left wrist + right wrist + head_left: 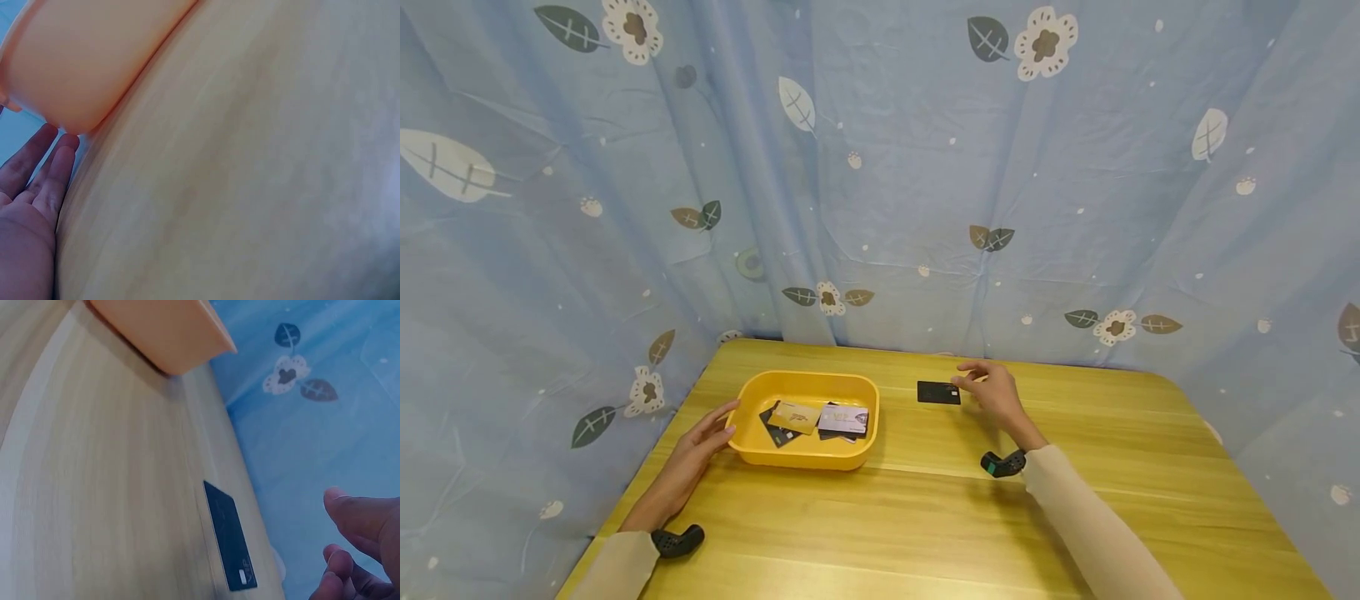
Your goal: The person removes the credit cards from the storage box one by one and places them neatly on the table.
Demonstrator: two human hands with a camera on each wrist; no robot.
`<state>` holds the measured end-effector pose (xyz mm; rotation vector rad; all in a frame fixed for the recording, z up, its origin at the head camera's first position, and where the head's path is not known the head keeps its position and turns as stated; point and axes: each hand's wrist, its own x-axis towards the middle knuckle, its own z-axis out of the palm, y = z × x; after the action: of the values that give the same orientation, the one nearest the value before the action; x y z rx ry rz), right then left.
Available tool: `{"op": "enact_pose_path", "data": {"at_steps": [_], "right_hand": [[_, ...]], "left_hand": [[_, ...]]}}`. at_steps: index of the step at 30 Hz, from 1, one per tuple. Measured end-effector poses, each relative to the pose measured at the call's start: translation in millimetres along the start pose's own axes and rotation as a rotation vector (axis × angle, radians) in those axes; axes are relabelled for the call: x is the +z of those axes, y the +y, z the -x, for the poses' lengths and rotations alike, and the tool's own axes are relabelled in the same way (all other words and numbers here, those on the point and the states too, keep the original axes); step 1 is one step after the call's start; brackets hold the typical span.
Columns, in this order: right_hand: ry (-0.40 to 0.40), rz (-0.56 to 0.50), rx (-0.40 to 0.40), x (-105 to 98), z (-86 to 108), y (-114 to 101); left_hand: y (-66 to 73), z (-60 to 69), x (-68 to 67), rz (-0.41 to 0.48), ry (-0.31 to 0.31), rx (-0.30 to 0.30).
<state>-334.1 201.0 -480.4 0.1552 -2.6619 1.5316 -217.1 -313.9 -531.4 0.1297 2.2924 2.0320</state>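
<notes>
I've tabletop (865, 525) room right of the tray (805, 459), edge behind; there, black card (934, 393) beside my right hand (996, 395) (thumb and fingers apart), straight-fingered left hand (691, 454) touching the tray.

Basin (802, 459): smooth plastic, softly glossy
Black card (936, 393): smooth plastic, mostly matt
My desk (850, 533): smooth wood grain, faint sheen
Curtain (895, 167): creased, thin sheeting, satiny
My right sleeve (1090, 521): matt cloth

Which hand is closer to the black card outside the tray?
Right. The right hand hovers by the black card; the left hand is farther off, at the left side of the yellow tray.
</notes>
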Motion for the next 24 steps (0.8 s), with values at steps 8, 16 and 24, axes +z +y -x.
{"op": "enact_pose_path", "data": {"at_steps": [8,16,24], "right_hand": [[-0.034,-0.033,-0.048,16,2.1,-16],[-0.074,-0.056,-0.075,32,4.6,-31],[-0.098,-0.059,-0.116,48,7.1,-45]], "left_hand": [[0.0,0.4,-0.2,0.0,-0.002,-0.001],[-0.1,-0.9,0.4,0.009,-0.001,0.006],[0.1,0.3,0.1,-0.005,0.002,-0.003]]}}
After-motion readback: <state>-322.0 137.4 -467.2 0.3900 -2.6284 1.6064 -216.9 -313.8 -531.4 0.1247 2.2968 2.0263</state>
